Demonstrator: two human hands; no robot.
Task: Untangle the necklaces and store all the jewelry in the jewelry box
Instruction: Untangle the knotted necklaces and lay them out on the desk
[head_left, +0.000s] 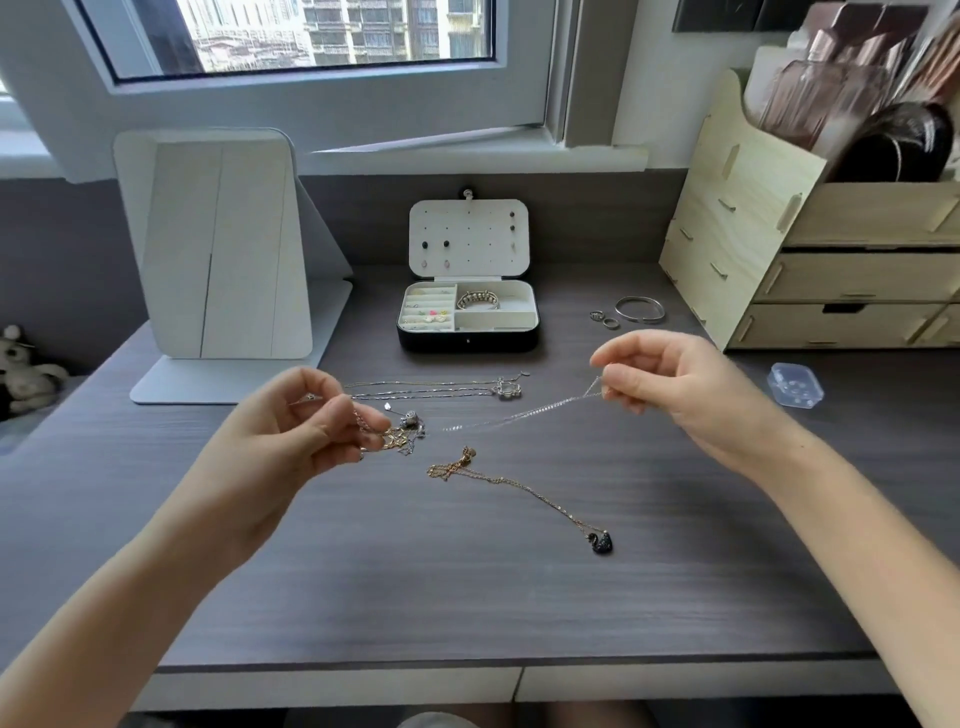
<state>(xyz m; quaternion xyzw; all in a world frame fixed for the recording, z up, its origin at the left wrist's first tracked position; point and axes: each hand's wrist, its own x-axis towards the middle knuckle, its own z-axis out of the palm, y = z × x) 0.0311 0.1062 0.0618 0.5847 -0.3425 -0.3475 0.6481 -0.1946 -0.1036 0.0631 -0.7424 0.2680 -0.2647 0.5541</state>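
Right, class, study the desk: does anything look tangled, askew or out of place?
Yes. The left hand holds a knotted clump of chains, gold and silver mixed, with one silver chain stretched across to the right hand, which pinches it. A bangle and rings lie outside the open jewelry box.

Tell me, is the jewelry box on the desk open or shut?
Open: the jewelry box has its lid standing upright, earrings pinned inside, and the compartments below exposed.
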